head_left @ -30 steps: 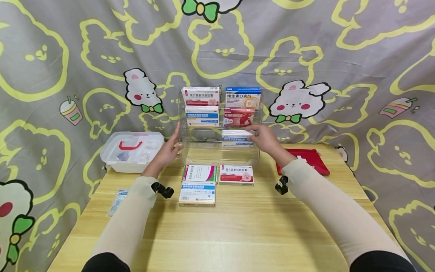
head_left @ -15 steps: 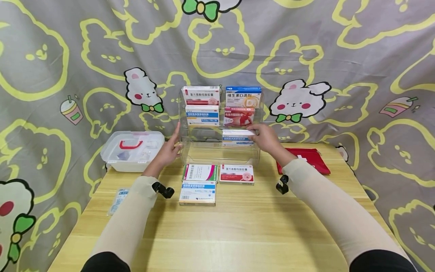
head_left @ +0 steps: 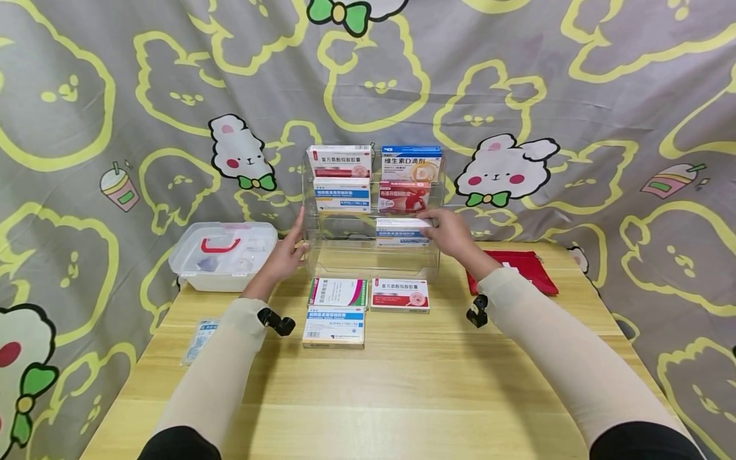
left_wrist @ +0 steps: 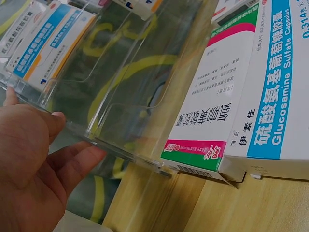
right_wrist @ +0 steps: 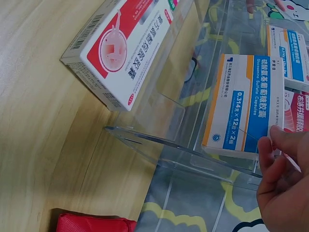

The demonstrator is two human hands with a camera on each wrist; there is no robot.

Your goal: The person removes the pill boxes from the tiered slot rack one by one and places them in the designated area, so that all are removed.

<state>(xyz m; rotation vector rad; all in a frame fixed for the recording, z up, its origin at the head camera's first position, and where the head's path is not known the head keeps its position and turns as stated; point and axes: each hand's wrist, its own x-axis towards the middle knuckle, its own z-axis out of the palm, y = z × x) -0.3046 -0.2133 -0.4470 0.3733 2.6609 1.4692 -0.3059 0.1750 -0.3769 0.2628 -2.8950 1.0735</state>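
Pinching a blue-and-white box [head_left: 398, 232]

On the surface [head_left: 402, 390], nearest: a blue-striped box [head_left: 333, 327]; just behind, a green-edged box [head_left: 338, 292] and a red-and-white box [head_left: 400, 295]. Beyond, pinching with the right grip [head_left: 451, 235] the right end of the blue-and-white box on the clear rack [head_left: 368, 259], third tier down; touching the rack's left side with the spread left grip [head_left: 285, 257]. Behind, a patterned curtain [head_left: 276, 96].

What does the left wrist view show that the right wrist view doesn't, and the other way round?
Only the left wrist view shows the glucosamine box lying on the wooden table. Only the right wrist view shows the right hand, pinching a rack-held box, and part of a red pouch. Both show the table, clear rack and patterned cloth.
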